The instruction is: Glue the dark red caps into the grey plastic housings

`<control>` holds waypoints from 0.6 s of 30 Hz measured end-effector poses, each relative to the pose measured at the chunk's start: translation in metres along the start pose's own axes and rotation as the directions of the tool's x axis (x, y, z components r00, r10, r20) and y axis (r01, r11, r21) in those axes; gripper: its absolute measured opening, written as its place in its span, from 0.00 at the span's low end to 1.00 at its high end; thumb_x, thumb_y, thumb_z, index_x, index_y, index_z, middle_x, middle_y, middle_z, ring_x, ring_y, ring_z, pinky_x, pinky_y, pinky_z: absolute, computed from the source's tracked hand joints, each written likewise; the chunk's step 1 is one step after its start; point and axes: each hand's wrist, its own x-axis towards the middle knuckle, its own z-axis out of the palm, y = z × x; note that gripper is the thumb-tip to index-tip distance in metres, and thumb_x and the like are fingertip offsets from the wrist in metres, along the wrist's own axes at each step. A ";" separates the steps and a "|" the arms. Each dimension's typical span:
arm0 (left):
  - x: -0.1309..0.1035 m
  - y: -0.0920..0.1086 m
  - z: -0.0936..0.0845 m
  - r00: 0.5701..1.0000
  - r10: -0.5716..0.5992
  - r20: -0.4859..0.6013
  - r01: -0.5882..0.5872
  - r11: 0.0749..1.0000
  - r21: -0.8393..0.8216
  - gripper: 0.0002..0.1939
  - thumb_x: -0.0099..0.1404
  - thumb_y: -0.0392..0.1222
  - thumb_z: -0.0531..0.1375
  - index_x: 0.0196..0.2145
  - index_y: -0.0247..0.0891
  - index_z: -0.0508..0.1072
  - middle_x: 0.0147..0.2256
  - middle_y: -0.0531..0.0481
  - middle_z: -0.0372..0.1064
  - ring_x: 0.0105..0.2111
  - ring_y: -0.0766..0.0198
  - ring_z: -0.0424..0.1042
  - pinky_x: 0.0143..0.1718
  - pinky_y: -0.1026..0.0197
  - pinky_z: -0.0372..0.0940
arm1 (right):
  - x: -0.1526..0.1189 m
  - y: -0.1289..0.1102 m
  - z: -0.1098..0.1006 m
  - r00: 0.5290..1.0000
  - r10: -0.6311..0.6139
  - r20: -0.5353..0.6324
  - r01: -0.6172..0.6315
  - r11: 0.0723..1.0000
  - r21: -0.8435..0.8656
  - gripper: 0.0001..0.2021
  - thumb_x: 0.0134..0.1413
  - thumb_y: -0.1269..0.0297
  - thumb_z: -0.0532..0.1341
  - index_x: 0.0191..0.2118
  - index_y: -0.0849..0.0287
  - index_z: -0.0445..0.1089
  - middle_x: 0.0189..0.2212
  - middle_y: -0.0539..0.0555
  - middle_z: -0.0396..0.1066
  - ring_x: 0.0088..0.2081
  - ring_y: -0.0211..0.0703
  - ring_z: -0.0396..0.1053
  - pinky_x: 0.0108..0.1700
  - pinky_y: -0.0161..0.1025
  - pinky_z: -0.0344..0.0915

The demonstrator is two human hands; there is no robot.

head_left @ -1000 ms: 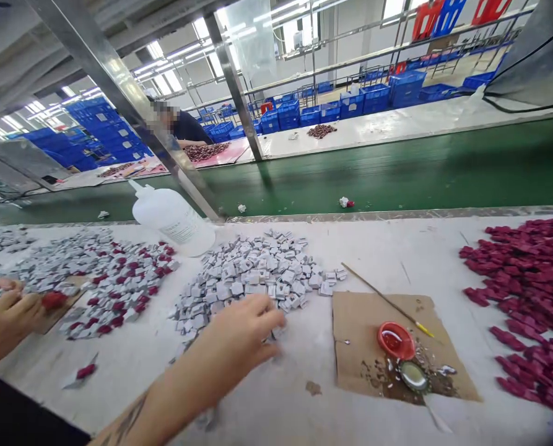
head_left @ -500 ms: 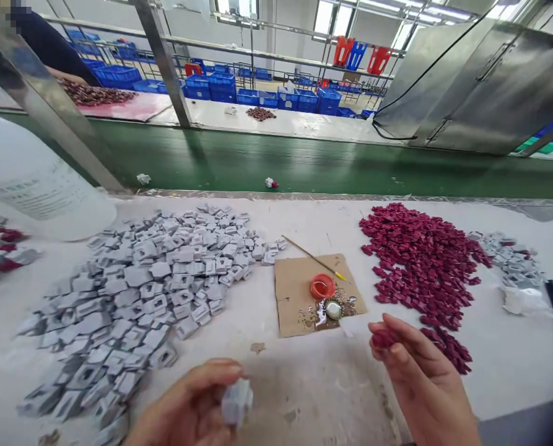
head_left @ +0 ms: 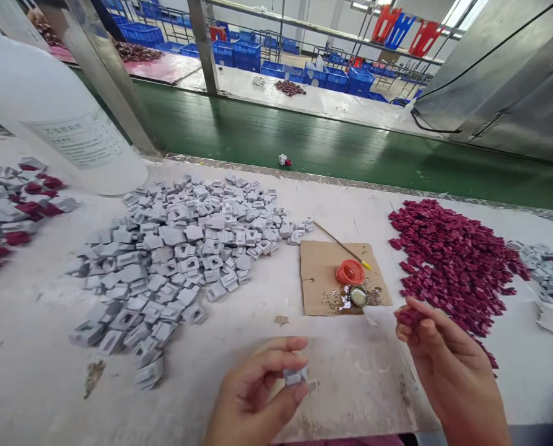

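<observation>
Between the thumb and fingers of my left hand [head_left: 262, 390] is a small grey block-shaped piece [head_left: 295, 375], partly covered by the fingers. My right hand [head_left: 452, 365] pinches a small dark-red piece [head_left: 410, 317] beside the heap of dark-red pieces [head_left: 457, 266]. A wide pile of grey pieces [head_left: 178, 248], many with a square hole, spreads to the left. Ahead of and between my hands lies a cardboard square [head_left: 317, 272]. On it are a red cap [head_left: 349, 272] with liquid inside, a metal bottle cap [head_left: 358, 296] and the yellow-tipped end of a thin stick [head_left: 339, 240].
A large white jug [head_left: 85, 136] stands at the left, near joined grey and red pieces [head_left: 20, 210]. A green conveyor belt [head_left: 239, 130] runs behind the table edge, with a metal post [head_left: 118, 80]. More grey pieces [head_left: 543, 266] lie at far right.
The view has turned left and down. My left hand has moved right, closer to the cardboard, with the grey piece in it. My right hand still pinches the dark-red piece.
</observation>
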 end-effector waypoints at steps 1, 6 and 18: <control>-0.001 -0.001 0.002 1.000 0.019 -0.005 -0.019 0.999 -0.043 0.09 0.56 0.50 0.68 0.34 0.46 0.81 0.41 0.47 0.77 0.45 0.59 0.75 0.43 0.64 0.70 | 0.000 0.000 -0.001 1.000 0.013 0.004 -0.013 1.000 0.008 0.11 0.51 0.55 0.68 0.41 0.50 0.77 0.29 0.51 0.76 0.28 0.33 0.73 0.33 0.24 0.71; -0.003 -0.003 0.008 0.976 0.218 -0.018 -0.216 0.973 0.077 0.10 0.62 0.49 0.63 0.41 0.54 0.79 0.41 0.55 0.76 0.43 0.69 0.75 0.44 0.73 0.67 | 0.001 0.000 -0.003 0.992 -0.124 -0.009 0.116 0.956 -0.270 0.12 0.55 0.59 0.66 0.46 0.50 0.74 0.34 0.50 0.76 0.32 0.34 0.74 0.36 0.24 0.72; -0.004 -0.016 0.000 0.889 0.450 0.086 -0.426 0.742 0.517 0.08 0.65 0.45 0.60 0.41 0.47 0.75 0.44 0.51 0.75 0.40 0.68 0.77 0.43 0.72 0.70 | 0.026 -0.011 0.013 0.641 -0.524 0.561 0.751 0.276 -0.600 0.06 0.59 0.74 0.61 0.43 0.62 0.71 0.38 0.54 0.74 0.39 0.39 0.72 0.48 0.34 0.69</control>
